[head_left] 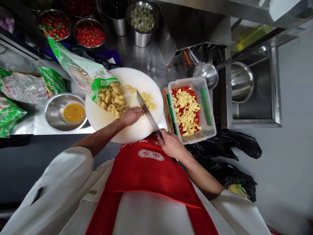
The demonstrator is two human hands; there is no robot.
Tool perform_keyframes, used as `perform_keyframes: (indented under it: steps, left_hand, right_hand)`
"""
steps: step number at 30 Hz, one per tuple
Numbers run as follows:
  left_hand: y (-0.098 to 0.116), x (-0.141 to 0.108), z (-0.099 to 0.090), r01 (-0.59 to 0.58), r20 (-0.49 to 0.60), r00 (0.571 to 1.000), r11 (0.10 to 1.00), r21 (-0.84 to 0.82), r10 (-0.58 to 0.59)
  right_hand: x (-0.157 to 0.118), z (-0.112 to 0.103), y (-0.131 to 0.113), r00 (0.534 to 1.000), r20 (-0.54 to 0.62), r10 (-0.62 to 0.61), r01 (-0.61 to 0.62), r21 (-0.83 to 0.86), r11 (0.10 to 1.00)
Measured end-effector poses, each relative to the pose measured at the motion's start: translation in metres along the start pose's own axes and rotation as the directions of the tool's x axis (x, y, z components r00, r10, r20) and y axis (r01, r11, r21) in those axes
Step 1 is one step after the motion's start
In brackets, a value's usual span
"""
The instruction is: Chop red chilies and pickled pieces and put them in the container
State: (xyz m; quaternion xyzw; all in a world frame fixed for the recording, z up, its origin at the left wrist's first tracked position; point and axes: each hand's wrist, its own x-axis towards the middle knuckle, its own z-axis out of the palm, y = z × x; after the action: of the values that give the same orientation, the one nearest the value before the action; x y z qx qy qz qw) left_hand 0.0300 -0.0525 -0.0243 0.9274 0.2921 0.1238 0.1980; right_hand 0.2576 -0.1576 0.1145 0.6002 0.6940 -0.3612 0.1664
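On a round white cutting board (117,130) lies a heap of pale ginger-like pieces (111,98), beside the mouth of a green-and-white plastic bag (83,70). My right hand (171,143) is closed round the handle of a knife (149,114), whose blade slants up and left over the board. Close to the blade, my left hand (132,116) has its fingers bent together, pressing on something hidden beneath them. Cut yellow pieces (149,101) lie just right of the blade. Right of the board, a clear plastic tub (210,130) holds sliced yellow pieces over red chillies.
A steel bowl (52,114) with orange liquid sits left of the board. Behind are bowls of chopped red peppers (90,35) and a pot of green cubes (142,19). A ladle (206,74) lies beyond the tub, near a sink (275,85). Black bags (220,143) lie below.
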Motion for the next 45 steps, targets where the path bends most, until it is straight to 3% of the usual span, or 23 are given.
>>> perform_keyframes:
  steps: [3, 8, 14, 21, 26, 30, 32, 34, 36, 38, 40, 44, 45]
  left_hand:
    - [-0.002, 0.000, 0.001, -0.019, -0.017, 1.000, 1.000, 0.004, 0.020]
    - [-0.004, 0.001, 0.001, -0.058, -0.022, 0.998, 0.998, -0.002, 0.058]
    - [-0.004, -0.002, 0.002, -0.081, -0.078, 0.994, 0.997, 0.006, 0.081]
    - [-0.007, -0.007, 0.014, -0.074, -0.133, 0.988, 0.997, 0.007, 0.074]
    - [-0.009, -0.010, 0.016, -0.080, -0.155, 0.985, 0.996, -0.037, 0.073]
    - [-0.006, -0.015, 0.013, -0.011, -0.157, 0.988, 0.999, -0.039, 0.005]
    - [-0.005, -0.014, 0.012, 0.126, -0.229, 0.966, 0.992, 0.001, -0.123]
    - [-0.004, -0.008, 0.011, 0.292, -0.290, 0.918, 0.956, 0.031, -0.271]
    - [-0.003, 0.000, 0.008, 0.391, -0.281, 0.888, 0.920, 0.040, -0.365]
    - [-0.002, 0.007, 0.001, 0.411, -0.254, 0.885, 0.911, 0.033, -0.390]
    - [0.001, 0.006, -0.010, 0.419, -0.298, 0.867, 0.908, -0.001, -0.400]
    - [0.017, -0.015, -0.031, 0.487, -0.464, 0.737, 0.862, -0.141, -0.493]
    - [0.022, -0.021, -0.031, 0.487, -0.473, 0.724, 0.857, -0.166, -0.503]
  right_hand:
    - [0.011, 0.003, -0.005, 1.000, -0.012, 0.028, -0.028, 0.017, 0.999]
    - [0.009, -0.008, -0.001, 1.000, -0.009, -0.030, 0.031, 0.045, 0.999]
    - [0.017, 0.011, -0.006, 0.999, -0.035, 0.025, -0.024, 0.035, 0.999]
    - [0.017, 0.009, -0.004, 0.999, -0.035, 0.002, 0.000, 0.073, 0.997]
    - [0.030, 0.026, -0.005, 0.995, -0.095, 0.007, 0.002, 0.093, 0.996]
    - [0.019, 0.019, 0.007, 0.984, -0.178, 0.000, 0.026, 0.145, 0.989]
    - [0.007, 0.013, 0.014, 0.979, -0.202, 0.008, 0.028, 0.172, 0.985]
    - [-0.004, 0.010, 0.020, 0.981, -0.194, 0.017, 0.023, 0.203, 0.979]
    - [-0.012, 0.010, 0.022, 0.985, -0.167, 0.033, 0.008, 0.240, 0.971]
    - [-0.015, 0.014, 0.024, 0.989, -0.143, 0.035, 0.005, 0.272, 0.962]
    - [-0.014, 0.019, 0.024, 0.990, -0.142, 0.019, 0.023, 0.285, 0.958]
    - [-0.005, 0.029, 0.029, 0.991, -0.117, -0.070, 0.103, 0.304, 0.947]
    - [-0.001, 0.030, 0.032, 0.990, -0.105, -0.094, 0.122, 0.306, 0.944]
